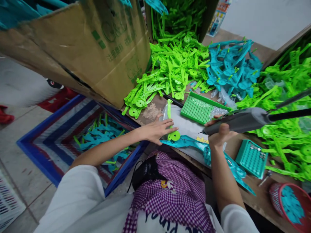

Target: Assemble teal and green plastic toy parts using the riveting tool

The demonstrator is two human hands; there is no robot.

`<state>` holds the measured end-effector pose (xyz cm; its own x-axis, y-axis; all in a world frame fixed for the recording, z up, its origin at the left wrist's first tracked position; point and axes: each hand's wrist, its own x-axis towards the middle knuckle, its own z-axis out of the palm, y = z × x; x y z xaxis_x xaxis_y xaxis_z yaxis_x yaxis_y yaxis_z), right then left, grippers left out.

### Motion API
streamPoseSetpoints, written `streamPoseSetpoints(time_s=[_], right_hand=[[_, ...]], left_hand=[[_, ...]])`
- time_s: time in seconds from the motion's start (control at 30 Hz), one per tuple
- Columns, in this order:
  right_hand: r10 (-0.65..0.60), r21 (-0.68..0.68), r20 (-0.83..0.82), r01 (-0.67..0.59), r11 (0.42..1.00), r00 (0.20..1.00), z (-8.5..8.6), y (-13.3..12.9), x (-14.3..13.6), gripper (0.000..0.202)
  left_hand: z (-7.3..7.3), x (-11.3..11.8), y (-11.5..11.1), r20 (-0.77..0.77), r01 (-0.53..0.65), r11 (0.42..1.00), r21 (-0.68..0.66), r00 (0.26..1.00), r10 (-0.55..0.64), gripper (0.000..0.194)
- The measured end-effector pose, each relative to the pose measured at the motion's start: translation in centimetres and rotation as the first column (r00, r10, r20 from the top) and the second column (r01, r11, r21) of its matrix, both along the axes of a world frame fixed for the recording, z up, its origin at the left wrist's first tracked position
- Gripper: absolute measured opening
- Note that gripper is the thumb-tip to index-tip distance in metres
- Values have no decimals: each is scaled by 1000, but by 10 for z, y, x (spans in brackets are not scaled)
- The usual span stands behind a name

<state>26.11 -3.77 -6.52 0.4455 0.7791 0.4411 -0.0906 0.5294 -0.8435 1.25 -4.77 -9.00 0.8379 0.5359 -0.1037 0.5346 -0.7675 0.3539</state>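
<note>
My left hand (155, 131) flat, fingers spread, pinning green part (170, 124) on bench; part's long axis points away from me. My right hand (220, 134) clamped round electric screwdriver (239, 120), tip aimed left toward part, just right of left fingers.

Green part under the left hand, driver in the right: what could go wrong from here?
1. The left hand presses the green part flat, fingers close to where the electric screwdriver in the right hand points; a slip might catch them.
2. The green screw tray lies just under the driver and could be knocked, spilling screws.
3. The teal part overhangs the table edge and might slide off.
</note>
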Motion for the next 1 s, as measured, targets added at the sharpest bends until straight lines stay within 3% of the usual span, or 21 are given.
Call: streamPoseSetpoints(time_s=[0.2,0.3,0.47,0.7,0.8,1.0], right_hand=[[-17,-6,20,17,1000,1000,1,5,4,35],[-11,-30,16,12,999,1000,1,6,3,33],[46,-30,2,-46,998,999,6,7,-4,35],[60,-45,56,-58,997,997,15,14,-2,36],[76,-25,76,-74,997,994,22,33,-3,39],[55,-91,158,-41,995,986,29,98,-7,40]], left_hand=[[-11,2,8,-10,15,998,-62,1000,-15,104],[-7,3,9,7,-14,991,-133,1000,15,101],[7,28,23,128,-74,971,-229,986,106,38],[-9,49,42,29,-230,886,-402,964,264,21],[-12,48,41,35,-266,866,-424,950,309,20],[-15,46,38,60,-274,875,-398,944,323,21]])
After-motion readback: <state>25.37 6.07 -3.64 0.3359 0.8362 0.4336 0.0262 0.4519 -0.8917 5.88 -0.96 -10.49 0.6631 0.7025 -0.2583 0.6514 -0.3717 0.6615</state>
